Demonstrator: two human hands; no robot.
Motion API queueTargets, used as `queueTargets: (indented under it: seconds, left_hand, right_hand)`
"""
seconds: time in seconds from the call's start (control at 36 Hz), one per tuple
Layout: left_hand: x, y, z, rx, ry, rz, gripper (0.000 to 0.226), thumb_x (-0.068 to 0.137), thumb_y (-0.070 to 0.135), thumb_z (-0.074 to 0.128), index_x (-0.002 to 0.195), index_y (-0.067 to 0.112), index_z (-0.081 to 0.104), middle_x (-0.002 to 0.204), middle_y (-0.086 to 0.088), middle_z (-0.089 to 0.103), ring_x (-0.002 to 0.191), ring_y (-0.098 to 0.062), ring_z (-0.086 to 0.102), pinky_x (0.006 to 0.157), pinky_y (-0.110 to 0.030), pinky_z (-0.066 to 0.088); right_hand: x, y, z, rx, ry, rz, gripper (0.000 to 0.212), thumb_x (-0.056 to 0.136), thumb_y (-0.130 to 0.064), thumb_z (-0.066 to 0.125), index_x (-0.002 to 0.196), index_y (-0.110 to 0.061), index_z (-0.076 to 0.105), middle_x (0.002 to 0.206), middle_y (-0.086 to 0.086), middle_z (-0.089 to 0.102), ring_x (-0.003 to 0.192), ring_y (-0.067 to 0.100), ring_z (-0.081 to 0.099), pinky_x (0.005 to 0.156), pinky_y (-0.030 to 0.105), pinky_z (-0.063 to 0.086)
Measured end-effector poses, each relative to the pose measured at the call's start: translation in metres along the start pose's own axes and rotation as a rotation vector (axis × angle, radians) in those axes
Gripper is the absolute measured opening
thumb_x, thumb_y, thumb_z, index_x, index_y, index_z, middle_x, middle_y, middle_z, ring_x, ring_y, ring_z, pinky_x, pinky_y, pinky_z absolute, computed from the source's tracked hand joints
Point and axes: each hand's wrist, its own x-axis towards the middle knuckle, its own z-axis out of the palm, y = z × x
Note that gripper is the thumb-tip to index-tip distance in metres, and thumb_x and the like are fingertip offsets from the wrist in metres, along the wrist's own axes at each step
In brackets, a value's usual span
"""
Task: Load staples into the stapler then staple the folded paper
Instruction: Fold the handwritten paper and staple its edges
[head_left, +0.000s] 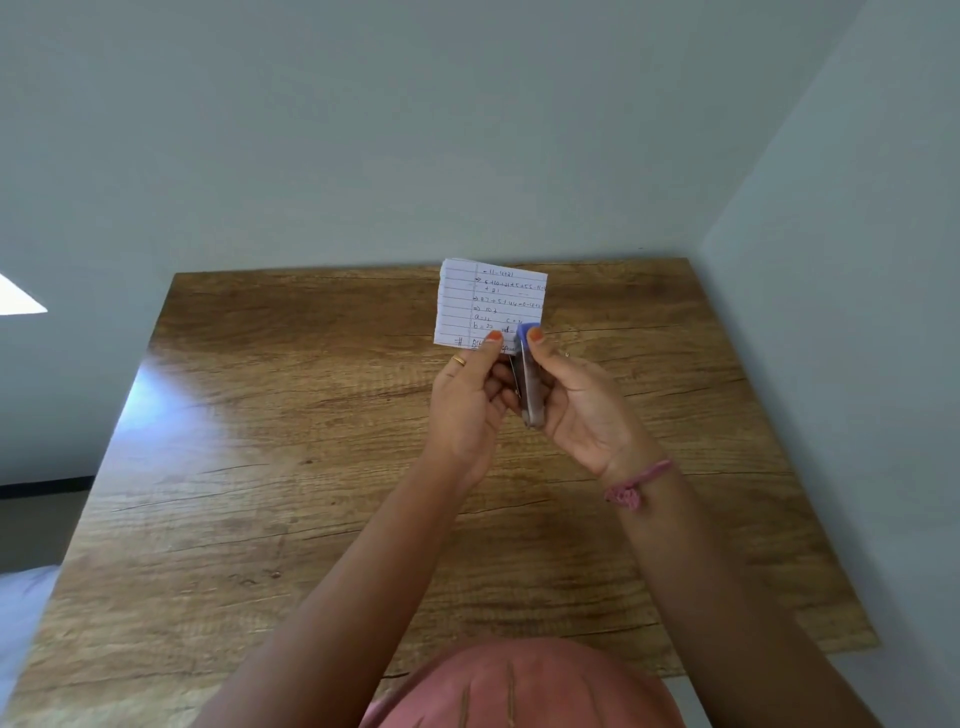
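Note:
The folded paper (488, 301), lined and covered in handwriting, is held upright above the far part of the wooden table (311, 467). My left hand (467, 400) pinches its lower edge between thumb and fingers. My right hand (576, 405) grips a small metal stapler (531, 384) with a blue tip; its mouth sits over the paper's lower right corner, with my thumb pressing on the blue tip. Fingers hide the stapler's lower jaw.
Pale walls close in behind the table and on the right. A small metal bit (566, 354) lies on the table just right of my right thumb. The table's left edge drops off to a dark floor.

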Motion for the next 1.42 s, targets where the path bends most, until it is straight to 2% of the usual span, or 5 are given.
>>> queueTargets:
  seconds: [0.33, 0.67, 1.11, 1.31, 1.42]
  left_hand:
    - [-0.003, -0.001, 0.002, -0.015, 0.07, 0.025, 0.029, 0.099, 0.017, 0.051, 0.114, -0.005, 0.061, 0.087, -0.017, 0.058, 0.071, -0.022, 0.052, 0.058, -0.031, 0.043]
    - [-0.003, -0.005, 0.001, -0.057, 0.053, 0.078, 0.02, 0.099, 0.014, 0.051, 0.092, 0.012, 0.07, 0.069, -0.004, 0.061, 0.052, -0.008, 0.051, 0.046, -0.023, 0.042]
    - [-0.002, -0.011, -0.002, -0.116, 0.041, 0.045, 0.012, 0.093, 0.008, 0.059, 0.096, 0.011, 0.07, 0.084, -0.006, 0.065, 0.07, -0.013, 0.055, 0.062, -0.025, 0.048]
    - [0.0, -0.015, 0.001, 0.14, -0.083, 0.087, 0.05, 0.072, 0.031, 0.079, 0.113, 0.005, 0.065, 0.093, -0.01, 0.069, 0.082, -0.018, 0.066, 0.07, -0.029, 0.052]
    - [0.005, -0.016, 0.0, 0.143, -0.043, 0.072, 0.046, 0.08, 0.026, 0.076, 0.113, -0.004, 0.063, 0.077, -0.009, 0.065, 0.062, -0.017, 0.059, 0.061, -0.032, 0.047]
  right_hand:
    - [0.0, 0.003, 0.003, -0.028, 0.02, -0.013, 0.047, 0.082, -0.027, 0.066, 0.118, 0.003, 0.063, 0.101, 0.015, 0.067, 0.087, 0.021, 0.064, 0.068, 0.026, 0.054]
    - [0.003, 0.008, -0.004, -0.03, 0.007, -0.015, 0.036, 0.083, -0.029, 0.066, 0.111, -0.006, 0.069, 0.093, 0.01, 0.071, 0.081, 0.017, 0.067, 0.069, 0.027, 0.056]
    - [0.007, 0.012, -0.009, -0.038, 0.025, -0.04, 0.028, 0.08, -0.027, 0.068, 0.101, -0.009, 0.07, 0.087, 0.005, 0.072, 0.074, 0.012, 0.068, 0.065, 0.023, 0.056]
    - [0.011, 0.018, -0.005, -0.148, 0.097, -0.097, 0.019, 0.08, -0.028, 0.068, 0.093, -0.015, 0.073, 0.076, 0.008, 0.062, 0.063, 0.019, 0.04, 0.05, 0.025, 0.031]
    - [0.011, 0.019, -0.002, -0.146, 0.111, -0.116, 0.02, 0.08, -0.027, 0.067, 0.096, -0.015, 0.072, 0.087, 0.018, 0.053, 0.058, 0.018, 0.034, 0.047, 0.025, 0.026]
